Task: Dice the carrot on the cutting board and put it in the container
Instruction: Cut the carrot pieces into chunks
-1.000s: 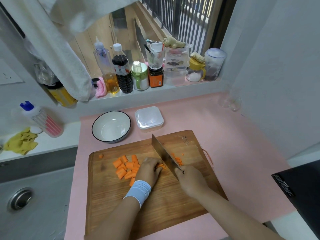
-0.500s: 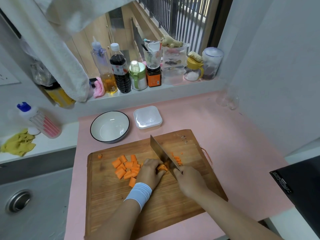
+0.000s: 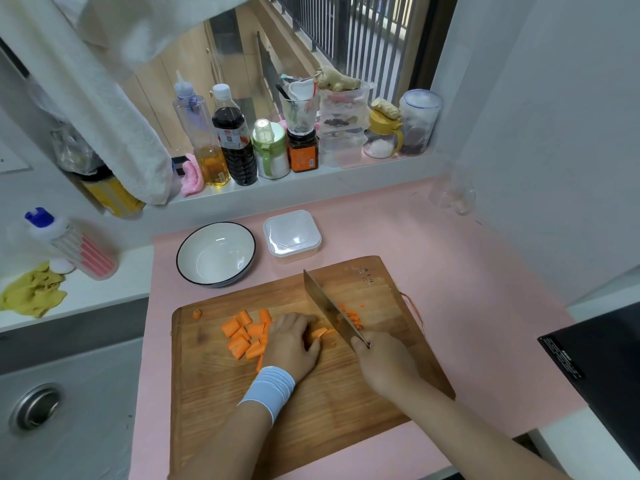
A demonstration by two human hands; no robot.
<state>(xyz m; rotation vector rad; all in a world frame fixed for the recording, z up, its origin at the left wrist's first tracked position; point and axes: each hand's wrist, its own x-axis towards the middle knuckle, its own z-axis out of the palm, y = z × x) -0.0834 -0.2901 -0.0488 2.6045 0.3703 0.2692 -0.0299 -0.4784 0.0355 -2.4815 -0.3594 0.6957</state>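
Right hand (image 3: 384,365) grips knife (image 3: 329,306), blade down mid cutting board (image 3: 346,410). Left hand (image 3: 291,344) curls over carrot (image 3: 320,332) beside blade. Lidded container (image 3: 292,237) and bowl (image 3: 216,252) sit past the board's far edge. Bottle (image 3: 235,140) labels unreadable.

small kitchen corner by a barred window (image 3: 363,36)
pale walls (image 3: 554,133), pink counter (image 3: 467,289), daylight over the cluttered sill (image 3: 311,183).

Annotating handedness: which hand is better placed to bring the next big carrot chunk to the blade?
Left. The left hand holds a carrot piece by the cleaver, right beside the pile of chunks on the cutting board. The right hand grips the cleaver's handle.
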